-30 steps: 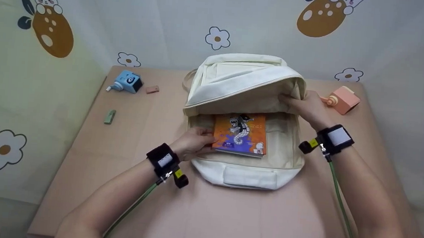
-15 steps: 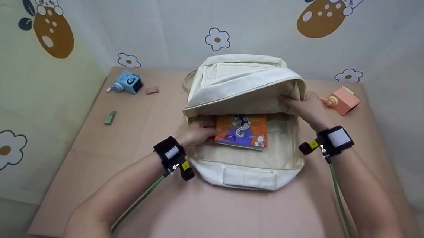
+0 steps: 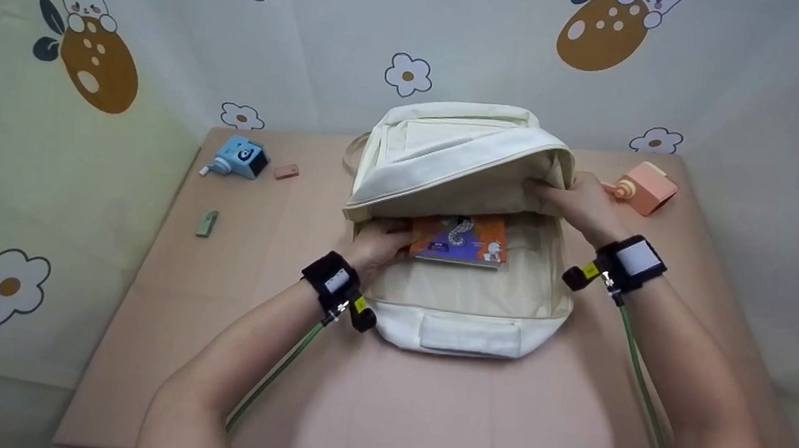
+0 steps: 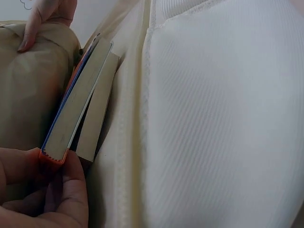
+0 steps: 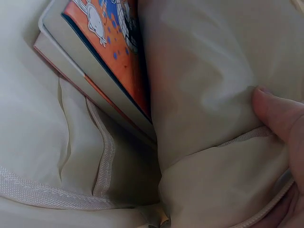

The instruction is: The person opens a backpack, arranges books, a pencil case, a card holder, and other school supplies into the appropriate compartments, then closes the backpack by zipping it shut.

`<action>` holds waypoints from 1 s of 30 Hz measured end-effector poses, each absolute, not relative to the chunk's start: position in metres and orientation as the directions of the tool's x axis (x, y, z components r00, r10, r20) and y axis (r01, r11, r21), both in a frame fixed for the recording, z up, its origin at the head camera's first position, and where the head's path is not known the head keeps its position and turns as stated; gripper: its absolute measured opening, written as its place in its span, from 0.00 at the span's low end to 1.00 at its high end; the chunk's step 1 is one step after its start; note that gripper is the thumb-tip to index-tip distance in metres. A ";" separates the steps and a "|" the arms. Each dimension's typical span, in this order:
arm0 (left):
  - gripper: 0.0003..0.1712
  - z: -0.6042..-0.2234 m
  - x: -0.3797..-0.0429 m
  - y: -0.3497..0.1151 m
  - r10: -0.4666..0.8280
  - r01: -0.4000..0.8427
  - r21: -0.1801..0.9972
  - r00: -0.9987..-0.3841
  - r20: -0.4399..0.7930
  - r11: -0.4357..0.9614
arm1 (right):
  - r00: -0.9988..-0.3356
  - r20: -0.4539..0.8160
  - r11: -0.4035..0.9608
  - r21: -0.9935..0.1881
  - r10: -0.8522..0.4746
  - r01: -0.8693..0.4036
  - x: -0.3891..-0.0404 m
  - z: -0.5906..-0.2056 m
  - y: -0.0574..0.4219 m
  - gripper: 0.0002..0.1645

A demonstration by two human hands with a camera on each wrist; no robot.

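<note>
The book [image 3: 465,246] is being held inside the bag [image 3: 469,334], at the centre of the head frame, its far part being hidden by the raised flap [image 3: 460,161]. At the lower left of the left wrist view, its spine corner is being pinched between thumb and fingers by the left hand [image 3: 378,242]. Just beneath it, a second book [image 4: 99,111] is lying, a narrow dark gap being left between the two near the fingers. Right of centre in the head frame, the flap's edge is being gripped and lifted by the right hand [image 3: 580,198], its thumb being laid on the lining.

The work is seemingly being carried out only in part: both books are lying within the bag, but the upper one is not yet being released, nor is the flap being lowered or zipped. At the upper left, a blue box [image 3: 241,157], a pink block [image 3: 286,172] and a green block [image 3: 207,224] are not being touched; nor, at the upper right, is a pink box [image 3: 648,189].
</note>
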State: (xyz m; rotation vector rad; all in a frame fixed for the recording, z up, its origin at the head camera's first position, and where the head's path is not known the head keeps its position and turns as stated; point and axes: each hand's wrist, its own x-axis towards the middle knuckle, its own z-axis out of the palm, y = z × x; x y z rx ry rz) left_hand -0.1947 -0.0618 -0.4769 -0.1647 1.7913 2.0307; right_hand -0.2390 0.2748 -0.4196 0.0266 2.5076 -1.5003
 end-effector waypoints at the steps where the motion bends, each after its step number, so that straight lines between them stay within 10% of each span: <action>1: 0.21 -0.477 -0.196 -0.061 0.229 -0.378 0.923 -0.907 -0.354 -0.069 | -0.976 -0.196 0.477 -0.869 -0.095 0.128 -0.239 -0.420 0.275 0.43; 13: 0.24 -0.479 -0.191 -0.066 0.252 -0.210 0.976 -0.943 -0.219 0.064 | -0.979 -0.174 0.470 -0.876 -0.105 0.105 -0.239 -0.422 0.275 0.38; 18: 0.35 -0.464 -0.175 -0.086 0.306 -0.068 0.955 -0.939 -0.159 0.287 | -0.984 -0.164 0.475 -0.873 -0.075 0.109 -0.240 -0.424 0.275 0.38; 23: 0.19 -0.447 -0.163 -0.122 0.374 -0.002 0.891 -0.907 -0.193 0.454 | -0.983 -0.168 0.464 -0.878 -0.076 0.114 -0.239 -0.423 0.276 0.39; 30: 0.30 -0.435 -0.173 -0.165 0.216 0.021 0.722 -0.960 -0.180 0.692 | -0.983 -0.154 0.485 -0.871 -0.103 0.086 -0.235 -0.425 0.277 0.36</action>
